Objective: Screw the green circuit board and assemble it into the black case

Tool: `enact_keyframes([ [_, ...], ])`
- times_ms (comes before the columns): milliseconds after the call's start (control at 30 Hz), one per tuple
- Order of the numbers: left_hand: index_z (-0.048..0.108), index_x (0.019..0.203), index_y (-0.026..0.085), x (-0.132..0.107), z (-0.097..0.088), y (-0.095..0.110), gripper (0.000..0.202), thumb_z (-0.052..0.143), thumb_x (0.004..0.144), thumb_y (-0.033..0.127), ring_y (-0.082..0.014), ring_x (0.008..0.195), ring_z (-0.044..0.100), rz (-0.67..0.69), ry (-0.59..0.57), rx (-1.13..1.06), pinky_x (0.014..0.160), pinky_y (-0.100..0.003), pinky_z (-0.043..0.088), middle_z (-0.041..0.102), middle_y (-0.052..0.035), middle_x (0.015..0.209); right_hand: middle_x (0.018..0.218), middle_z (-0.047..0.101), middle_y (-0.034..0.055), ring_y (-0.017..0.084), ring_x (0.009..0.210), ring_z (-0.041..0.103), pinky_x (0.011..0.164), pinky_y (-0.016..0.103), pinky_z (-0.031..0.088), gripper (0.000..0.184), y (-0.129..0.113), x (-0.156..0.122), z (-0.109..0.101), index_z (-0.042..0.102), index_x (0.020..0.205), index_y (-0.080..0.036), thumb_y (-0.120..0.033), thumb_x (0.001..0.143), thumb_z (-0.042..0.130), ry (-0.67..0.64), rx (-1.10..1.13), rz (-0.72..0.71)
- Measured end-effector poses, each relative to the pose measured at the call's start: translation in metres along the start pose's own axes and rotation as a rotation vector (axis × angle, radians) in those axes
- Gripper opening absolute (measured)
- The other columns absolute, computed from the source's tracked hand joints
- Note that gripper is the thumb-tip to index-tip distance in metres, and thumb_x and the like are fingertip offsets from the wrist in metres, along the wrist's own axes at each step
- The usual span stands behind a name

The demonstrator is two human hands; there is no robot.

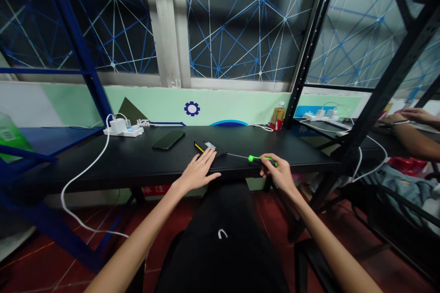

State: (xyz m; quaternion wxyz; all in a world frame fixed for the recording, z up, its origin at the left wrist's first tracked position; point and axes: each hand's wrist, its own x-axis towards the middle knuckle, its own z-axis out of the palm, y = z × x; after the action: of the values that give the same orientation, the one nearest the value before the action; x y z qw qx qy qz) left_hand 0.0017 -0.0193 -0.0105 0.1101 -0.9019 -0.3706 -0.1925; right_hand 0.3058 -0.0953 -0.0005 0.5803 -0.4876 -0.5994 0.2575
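My left hand (pixel 196 173) lies palm down at the front of the desk, fingers stretched out and thumb apart. Its fingertips rest on a small dark object with a whitish label (pixel 210 145), most of which the hand covers. A yellow-and-black strip (pixel 199 147) sticks out beside the fingers; I cannot tell what it belongs to. In my right hand (pixel 277 173) is a screwdriver (pixel 255 159) with a green and black handle, fingers closed round it. Its thin shaft points left, the end close to a dark flat piece (pixel 221 154); contact is unclear.
On the black desk (pixel 144 163) lie a phone (pixel 168 139) and, farther left, a white power strip (pixel 123 131) with its cable hanging down. A drink bottle (pixel 277 116) stands at the back right. Another person's arm (pixel 409 135) shows at the far right, beyond the dark rack post.
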Motion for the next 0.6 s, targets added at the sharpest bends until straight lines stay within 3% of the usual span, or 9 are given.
enact_keyframes([
  [600,0.014,0.158,0.019,0.0015,-0.0029,0.0017,0.082,0.032,0.095,0.068,-0.0276,0.15,0.017,-0.034,-0.065,0.002,0.117,-0.048,0.025,0.02,-0.0123,0.162,0.054,0.064,0.001,0.016,0.045,0.059,0.048,0.026,0.048,0.04,0.0033,0.0002,0.0023,0.067,0.095,-0.017,-0.056,0.088,0.06,0.012,-0.015,-0.03],
])
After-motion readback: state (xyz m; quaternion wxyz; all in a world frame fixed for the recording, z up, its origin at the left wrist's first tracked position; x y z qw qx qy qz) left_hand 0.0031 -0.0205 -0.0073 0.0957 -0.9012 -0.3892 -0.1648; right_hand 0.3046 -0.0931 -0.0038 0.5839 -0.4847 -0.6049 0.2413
